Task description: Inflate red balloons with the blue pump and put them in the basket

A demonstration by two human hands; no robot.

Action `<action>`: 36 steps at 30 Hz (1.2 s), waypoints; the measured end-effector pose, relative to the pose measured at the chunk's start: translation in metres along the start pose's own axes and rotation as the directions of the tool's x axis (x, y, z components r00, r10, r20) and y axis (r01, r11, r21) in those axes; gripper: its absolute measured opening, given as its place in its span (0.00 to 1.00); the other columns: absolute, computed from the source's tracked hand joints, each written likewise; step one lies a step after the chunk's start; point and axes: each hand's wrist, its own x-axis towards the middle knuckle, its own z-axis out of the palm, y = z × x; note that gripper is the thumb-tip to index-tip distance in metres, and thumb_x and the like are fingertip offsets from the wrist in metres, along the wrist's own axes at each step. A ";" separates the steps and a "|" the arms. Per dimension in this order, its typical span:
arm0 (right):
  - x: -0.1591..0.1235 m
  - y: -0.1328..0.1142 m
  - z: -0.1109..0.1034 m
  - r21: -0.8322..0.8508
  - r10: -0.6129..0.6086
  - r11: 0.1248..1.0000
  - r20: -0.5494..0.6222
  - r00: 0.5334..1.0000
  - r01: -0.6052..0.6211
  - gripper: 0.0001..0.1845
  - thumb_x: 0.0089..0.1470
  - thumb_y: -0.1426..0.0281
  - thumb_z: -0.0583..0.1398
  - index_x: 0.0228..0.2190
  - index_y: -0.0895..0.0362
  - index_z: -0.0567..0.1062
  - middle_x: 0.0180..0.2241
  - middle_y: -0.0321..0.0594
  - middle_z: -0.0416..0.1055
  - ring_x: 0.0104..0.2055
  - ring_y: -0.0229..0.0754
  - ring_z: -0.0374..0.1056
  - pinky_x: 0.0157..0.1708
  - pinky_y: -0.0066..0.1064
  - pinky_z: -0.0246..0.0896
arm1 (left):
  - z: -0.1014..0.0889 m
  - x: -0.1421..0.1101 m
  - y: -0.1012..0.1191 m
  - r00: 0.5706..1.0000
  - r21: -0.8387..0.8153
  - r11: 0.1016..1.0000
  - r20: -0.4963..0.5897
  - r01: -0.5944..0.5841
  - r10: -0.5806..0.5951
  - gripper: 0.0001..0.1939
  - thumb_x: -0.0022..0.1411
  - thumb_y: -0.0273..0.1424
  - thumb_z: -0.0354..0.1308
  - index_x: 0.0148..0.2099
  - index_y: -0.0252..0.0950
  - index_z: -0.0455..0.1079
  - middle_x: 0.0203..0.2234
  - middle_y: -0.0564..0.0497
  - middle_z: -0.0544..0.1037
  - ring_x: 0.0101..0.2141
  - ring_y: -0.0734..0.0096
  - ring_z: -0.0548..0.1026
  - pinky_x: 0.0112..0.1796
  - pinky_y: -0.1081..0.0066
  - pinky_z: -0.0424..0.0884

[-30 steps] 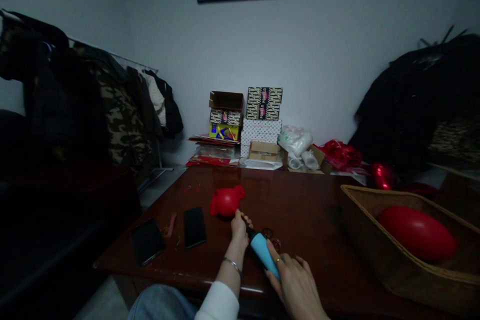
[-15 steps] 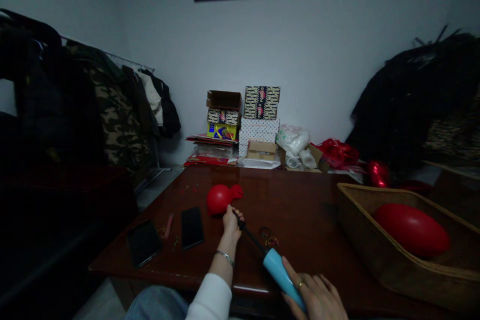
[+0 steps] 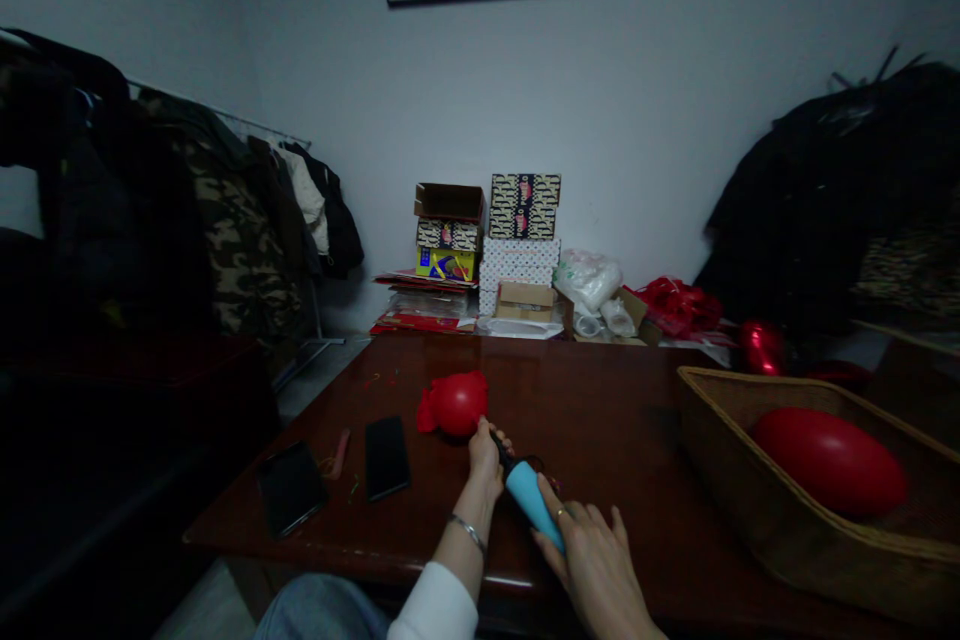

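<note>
A small, partly filled red balloon [image 3: 459,404] lies over the middle of the table, its crumpled end to the left. My left hand [image 3: 486,452] is closed around the balloon's neck, where the black nozzle end of a light-blue hand pump [image 3: 531,492] meets it. Exactly how the neck sits on the nozzle is hidden by my fingers. My right hand [image 3: 589,545] grips the pump's blue barrel, thumb on the near side and fingers partly stretched along the top. Little of the black shaft shows between the two hands.
Two dark phones [image 3: 387,457] and a small pink stick [image 3: 340,453] are on the left of the wooden table [image 3: 600,400]. A wicker basket [image 3: 720,460] holding a large red balloon [image 3: 829,460] occupies the right. Boxes [image 3: 519,265] are stacked behind the table.
My right hand has pushed the blue barrel toward my left hand, covering most of the shaft. The balloon has swung round, its crumpled end now leftward, and my left hand shifted slightly right.
</note>
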 end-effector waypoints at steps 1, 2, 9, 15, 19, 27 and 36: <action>0.003 -0.002 -0.001 -0.002 0.003 1.000 0.009 1.000 -0.002 0.26 0.54 0.66 0.54 0.55 0.48 0.60 0.37 0.41 0.73 0.41 0.49 0.67 0.50 0.54 0.47 | 0.000 0.000 0.000 1.000 0.005 1.000 0.006 0.000 0.000 0.17 0.58 0.43 0.52 0.27 0.37 0.55 0.13 0.59 0.58 0.12 0.80 0.58 0.15 0.78 0.56; 0.004 -0.004 -0.001 -0.005 0.005 1.000 0.017 1.000 -0.005 0.26 0.54 0.66 0.54 0.55 0.48 0.61 0.37 0.41 0.73 0.41 0.49 0.67 0.50 0.54 0.47 | -0.001 -0.001 0.000 1.000 0.010 1.000 0.010 -0.006 0.006 0.17 0.58 0.43 0.52 0.27 0.37 0.55 0.13 0.59 0.59 0.13 0.80 0.59 0.16 0.78 0.57; 0.002 -0.006 0.003 -0.014 -0.016 1.000 -0.004 1.000 0.016 0.26 0.54 0.65 0.55 0.55 0.47 0.60 0.37 0.40 0.72 0.42 0.50 0.66 0.51 0.56 0.43 | -0.006 0.002 0.004 0.998 0.024 0.999 -0.033 -0.047 0.048 0.17 0.57 0.44 0.53 0.26 0.37 0.55 0.12 0.60 0.58 0.12 0.80 0.58 0.15 0.78 0.55; -0.010 0.004 0.005 0.018 -0.039 0.999 -0.023 0.999 0.039 0.28 0.53 0.65 0.56 0.56 0.45 0.59 0.35 0.38 0.72 0.40 0.49 0.66 0.51 0.57 0.42 | -0.009 0.006 0.002 0.995 0.014 0.997 -0.056 -0.078 0.078 0.16 0.59 0.41 0.52 0.26 0.37 0.55 0.13 0.59 0.59 0.12 0.81 0.58 0.14 0.79 0.54; -0.024 0.024 0.007 0.066 -0.087 0.994 -0.001 0.996 0.087 0.26 0.52 0.61 0.56 0.54 0.41 0.61 0.36 0.36 0.73 0.40 0.49 0.67 0.50 0.59 0.44 | -0.011 0.009 0.012 0.992 -0.009 0.996 -0.087 -0.094 0.093 0.14 0.61 0.37 0.50 0.26 0.36 0.56 0.13 0.59 0.59 0.12 0.81 0.58 0.14 0.80 0.54; -0.046 0.051 0.011 0.119 -0.134 0.983 -0.038 0.990 0.138 0.27 0.51 0.58 0.57 0.54 0.39 0.60 0.35 0.34 0.74 0.37 0.48 0.68 0.48 0.59 0.46 | -0.012 0.016 0.030 0.989 -0.027 0.995 -0.112 -0.097 0.093 0.15 0.61 0.37 0.50 0.26 0.37 0.54 0.13 0.59 0.58 0.12 0.82 0.58 0.14 0.81 0.53; -0.024 0.028 0.000 0.097 -0.072 0.993 0.023 0.997 0.069 0.25 0.54 0.58 0.53 0.54 0.40 0.60 0.38 0.36 0.73 0.41 0.47 0.67 0.52 0.59 0.39 | -0.005 0.006 0.011 0.996 -0.023 0.997 -0.057 -0.073 0.072 0.15 0.61 0.38 0.50 0.26 0.37 0.55 0.13 0.59 0.58 0.12 0.82 0.58 0.15 0.80 0.52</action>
